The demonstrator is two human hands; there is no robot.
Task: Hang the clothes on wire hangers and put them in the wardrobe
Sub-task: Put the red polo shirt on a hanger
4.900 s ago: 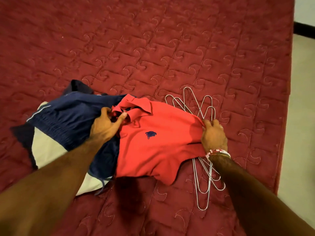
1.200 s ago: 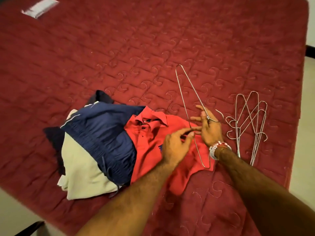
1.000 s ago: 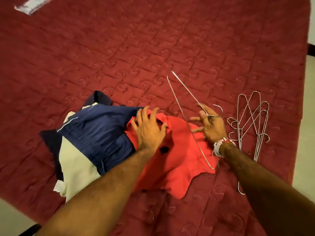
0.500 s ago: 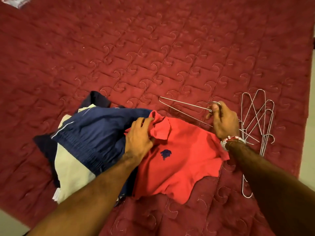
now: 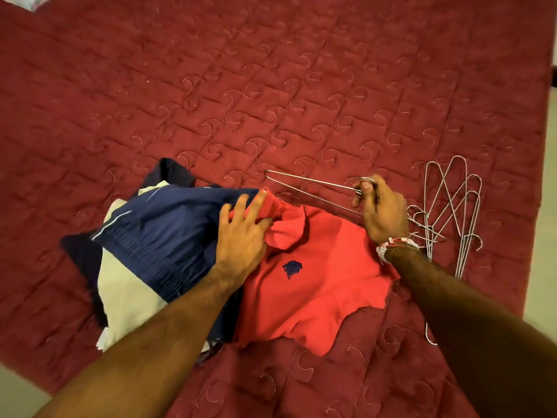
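Red polo shirt lies on the maroon bed; the left hand grips its collar. At 1 o'clock the right hand pinches one wire hanger, spare hangers lying at 3 o'clock.

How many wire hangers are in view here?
About 5. One wire hanger is gripped by the right hand beside the red polo shirt; roughly four lie tangled in a pile on the bedspread to its right. Overlap may hide more.
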